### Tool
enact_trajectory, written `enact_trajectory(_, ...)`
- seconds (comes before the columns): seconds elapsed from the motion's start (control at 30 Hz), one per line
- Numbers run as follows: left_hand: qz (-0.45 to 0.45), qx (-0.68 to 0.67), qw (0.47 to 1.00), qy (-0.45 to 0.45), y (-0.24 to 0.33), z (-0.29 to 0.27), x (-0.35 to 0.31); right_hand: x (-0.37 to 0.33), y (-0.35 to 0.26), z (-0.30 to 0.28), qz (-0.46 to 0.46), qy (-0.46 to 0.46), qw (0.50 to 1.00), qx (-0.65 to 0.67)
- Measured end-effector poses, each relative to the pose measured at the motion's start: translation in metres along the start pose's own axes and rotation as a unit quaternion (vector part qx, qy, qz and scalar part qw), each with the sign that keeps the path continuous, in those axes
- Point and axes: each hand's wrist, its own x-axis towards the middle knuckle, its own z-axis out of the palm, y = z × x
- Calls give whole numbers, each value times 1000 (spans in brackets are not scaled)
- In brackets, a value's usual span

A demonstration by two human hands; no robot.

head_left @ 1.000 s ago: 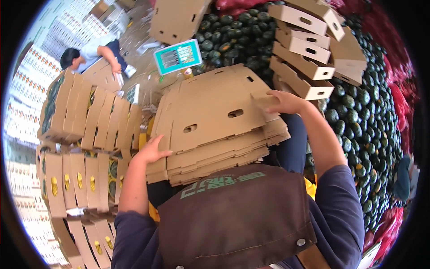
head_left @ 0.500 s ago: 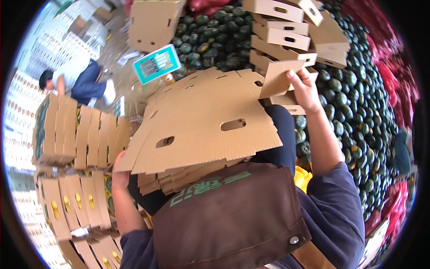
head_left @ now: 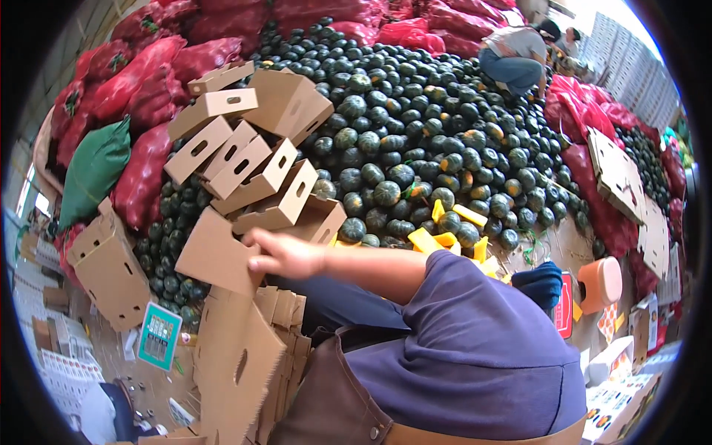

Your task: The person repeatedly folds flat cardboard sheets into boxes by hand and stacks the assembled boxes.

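Observation:
My right hand reaches left across my body and is closed on the edge of a brown cardboard sheet. That sheet tops a tilted stack of flat, die-cut cardboard box blanks leaning against my brown apron. Just above the hand lies a heap of folded open cardboard boxes with slot handles. My left hand is out of sight.
A big heap of dark green squashes fills the middle, with red mesh sacks and a green sack behind. Another person crouches at the far right. A teal scale and a loose box are at the left.
The view has swung right, from the stacked cartons toward the squash heap. The cardboard stack has dropped from chest height to my lower left. My left hand has gone out of view.

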Motion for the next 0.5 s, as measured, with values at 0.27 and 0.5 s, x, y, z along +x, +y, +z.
enact_trajectory(0.27, 312, 250, 846, -352, 41, -5, -33, -34, 17, 40, -325, -255, 887, -205)
enact_trajectory(0.5, 281, 263, 811, -440, 63, 14, -33, -24, -23, 42, -195, -401, 888, -115)
